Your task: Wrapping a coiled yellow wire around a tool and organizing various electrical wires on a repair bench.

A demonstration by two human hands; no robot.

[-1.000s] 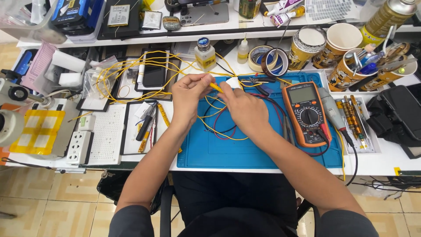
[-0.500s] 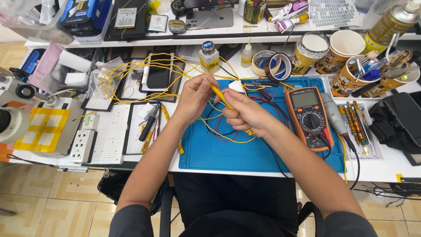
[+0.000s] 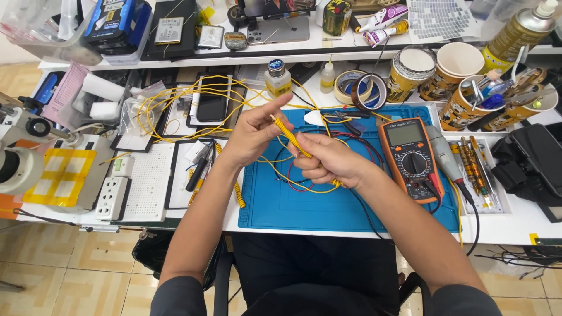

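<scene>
My left hand [image 3: 253, 133] pinches the upper end of a tightly coiled yellow wire [image 3: 291, 138], index finger stretched out above it. My right hand [image 3: 326, 161] grips the lower end of the same coil, which slants between the two hands above the blue work mat [image 3: 275, 202]. More loose yellow wire [image 3: 175, 105] trails back from the coil in a tangle over the left of the bench. Red and dark leads loop on the mat under my hands.
An orange multimeter [image 3: 409, 158] lies right of my hands, a tray of screwdrivers [image 3: 471, 169] beyond it. Tape rolls [image 3: 357, 88], paper cups of tools [image 3: 462, 76] and a small bottle [image 3: 277, 77] stand behind. A microscope [image 3: 23, 158], power strip [image 3: 111, 198] and white breadboard [image 3: 143, 187] sit left.
Both hands have drawn slightly toward me and the coiled section of yellow wire has grown longer, now slanting steeply between them.
</scene>
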